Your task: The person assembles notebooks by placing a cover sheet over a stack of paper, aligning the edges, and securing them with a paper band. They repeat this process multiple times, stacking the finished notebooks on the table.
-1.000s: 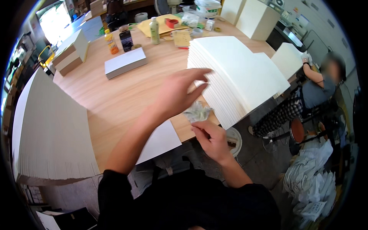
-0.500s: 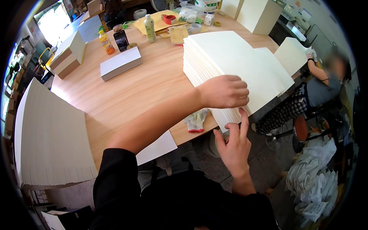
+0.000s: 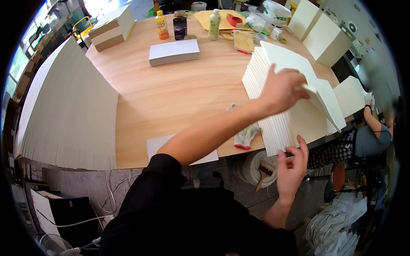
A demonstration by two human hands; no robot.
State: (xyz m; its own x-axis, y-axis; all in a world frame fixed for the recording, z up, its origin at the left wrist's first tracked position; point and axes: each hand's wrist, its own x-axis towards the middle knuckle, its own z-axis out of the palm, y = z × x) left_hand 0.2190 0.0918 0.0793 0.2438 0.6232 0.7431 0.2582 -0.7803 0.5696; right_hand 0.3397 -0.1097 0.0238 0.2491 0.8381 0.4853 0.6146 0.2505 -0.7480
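Note:
A stack of cream paper (image 3: 273,128) in many thin layers stands at the right side of the table. My left hand (image 3: 284,90) reaches across to it and is closed on the edge of the top paper sheaf (image 3: 326,104), which is bent up off the layers below. Near the stack's front corner is my right hand (image 3: 292,166), its fingers half curled and apart, with nothing seen in it. A white work glove with a red cuff (image 3: 245,138) lies beside the stack, partly behind my left forearm.
A tall paper stack (image 3: 72,115) rises at the left. A white paper block (image 3: 174,53), a phone (image 3: 180,27) and bottles stand farther back. Below the table edge is a bucket (image 3: 253,166) with a brush. At the right, a co-worker's gloved hand (image 3: 369,99) touches more paper.
My left hand has turned and lifted the edge of the top paper sheaf, which lay flat before. My right hand stays near the front corner. The whole view has shifted.

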